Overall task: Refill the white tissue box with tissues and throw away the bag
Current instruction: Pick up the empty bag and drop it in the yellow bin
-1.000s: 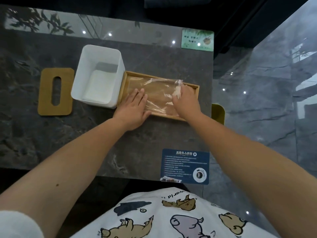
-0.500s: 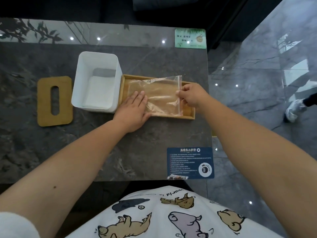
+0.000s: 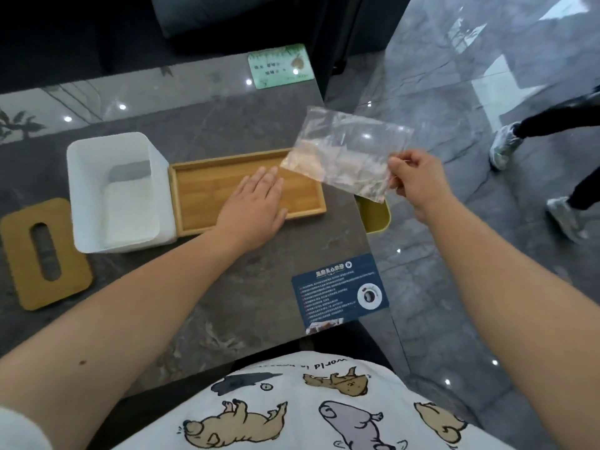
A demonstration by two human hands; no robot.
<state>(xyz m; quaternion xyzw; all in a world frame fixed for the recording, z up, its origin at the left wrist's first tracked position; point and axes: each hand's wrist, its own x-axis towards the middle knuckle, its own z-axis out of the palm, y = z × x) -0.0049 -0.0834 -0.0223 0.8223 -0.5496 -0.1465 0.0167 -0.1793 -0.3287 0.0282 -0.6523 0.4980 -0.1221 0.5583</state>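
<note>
Clear, crinkled plastic bag (image 3: 345,154), glossy and thin; white tissue box (image 3: 113,190), smooth matt plastic; shallow tray (image 3: 201,186) and slotted lid (image 3: 42,254), pale wood with a satin, fine-grained finish; tabletop (image 3: 246,277), dark veined stone, polished; floor (image 3: 470,76), grey marble-look tile, highly reflective; shirt (image 3: 308,414), printed cotton-like cloth, matt
</note>
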